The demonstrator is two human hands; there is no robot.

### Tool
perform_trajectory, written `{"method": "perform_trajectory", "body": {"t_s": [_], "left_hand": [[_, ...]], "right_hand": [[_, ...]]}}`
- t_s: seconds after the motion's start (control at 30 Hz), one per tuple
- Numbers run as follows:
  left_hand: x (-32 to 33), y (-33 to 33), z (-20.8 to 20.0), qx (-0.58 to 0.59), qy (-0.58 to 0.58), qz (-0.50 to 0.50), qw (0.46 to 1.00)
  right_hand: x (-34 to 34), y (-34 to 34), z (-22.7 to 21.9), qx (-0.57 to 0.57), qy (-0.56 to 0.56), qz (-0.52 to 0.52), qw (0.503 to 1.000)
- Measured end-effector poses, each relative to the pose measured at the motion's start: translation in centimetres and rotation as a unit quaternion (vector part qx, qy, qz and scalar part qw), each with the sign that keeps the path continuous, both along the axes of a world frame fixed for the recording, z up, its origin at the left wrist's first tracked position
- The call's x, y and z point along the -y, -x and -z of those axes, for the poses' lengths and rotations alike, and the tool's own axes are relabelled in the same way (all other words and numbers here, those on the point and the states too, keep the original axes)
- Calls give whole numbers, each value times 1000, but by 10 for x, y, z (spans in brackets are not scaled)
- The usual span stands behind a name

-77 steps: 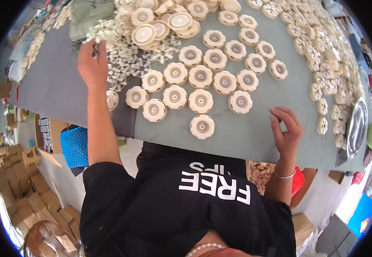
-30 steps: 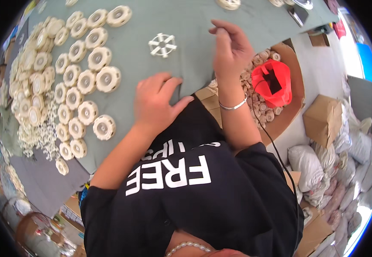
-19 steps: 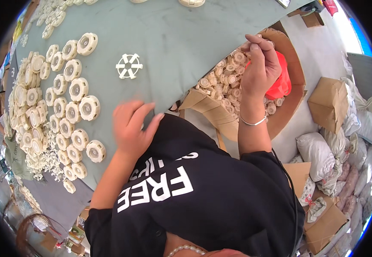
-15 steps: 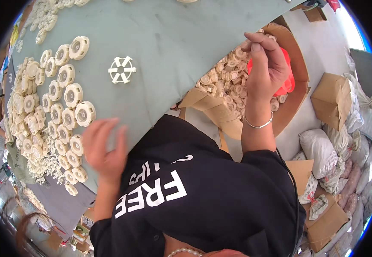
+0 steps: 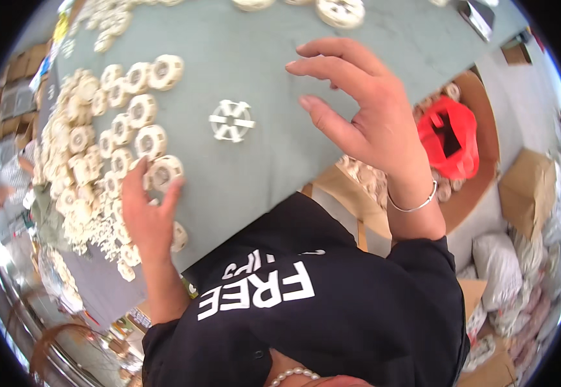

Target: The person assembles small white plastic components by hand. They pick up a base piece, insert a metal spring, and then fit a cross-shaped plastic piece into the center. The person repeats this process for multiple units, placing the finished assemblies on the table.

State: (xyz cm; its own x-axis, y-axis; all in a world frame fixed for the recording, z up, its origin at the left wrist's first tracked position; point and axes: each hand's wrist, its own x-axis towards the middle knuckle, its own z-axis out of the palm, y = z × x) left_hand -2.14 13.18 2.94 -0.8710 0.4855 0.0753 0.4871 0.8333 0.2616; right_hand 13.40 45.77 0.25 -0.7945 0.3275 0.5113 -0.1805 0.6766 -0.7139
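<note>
My left hand point(image 5: 151, 216) has its thumb and fingertips on either side of a round cream plastic part point(image 5: 165, 173) at the near end of a group of similar parts point(image 5: 151, 142). My right hand point(image 5: 371, 109) hangs over the table, fingers curved and spread apart, with nothing in it. Between the hands a white spoked plastic ring point(image 5: 231, 121) lies on the grey-green table top point(image 5: 222, 180).
A heap of cream plastic parts point(image 5: 80, 155) covers the table's left side. Beside the table at right stands a cardboard box point(image 5: 484, 122) of cream parts, a red plastic piece point(image 5: 458, 138) on top. A dark flat object point(image 5: 476, 20) lies at the far right edge.
My left hand has closed in on a round part in the group. My right hand has moved left, from above the box to over the table, and its fingers have spread.
</note>
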Motion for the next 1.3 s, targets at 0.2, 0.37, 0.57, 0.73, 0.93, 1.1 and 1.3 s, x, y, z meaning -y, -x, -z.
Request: {"method": "perform_trajectory", "body": {"t_s": [0.2,0.37,0.57,0.73,0.93,1.1,1.3], "left_hand": [[2,-6,1,-56,15,35,998],[14,-2,4,-27,-40,0,999],[15,-19,11,34,-110,77,990],[14,-44,16,134,-169,107,971],[9,-48,34,161,-216,120,956],[18,-42,17,276,-253,94,922],[22,-41,27,288,-342,80,891]], "right_hand": [[39,55,-4,173,-61,-134,974],[48,70,-2,230,-34,-159,960],[53,64,-23,344,-30,-166,924],[64,58,-29,330,-51,-158,929],[68,50,-19,272,-7,-148,951],[81,52,-26,206,5,-231,951],[117,59,-33,225,-41,-260,938]]}}
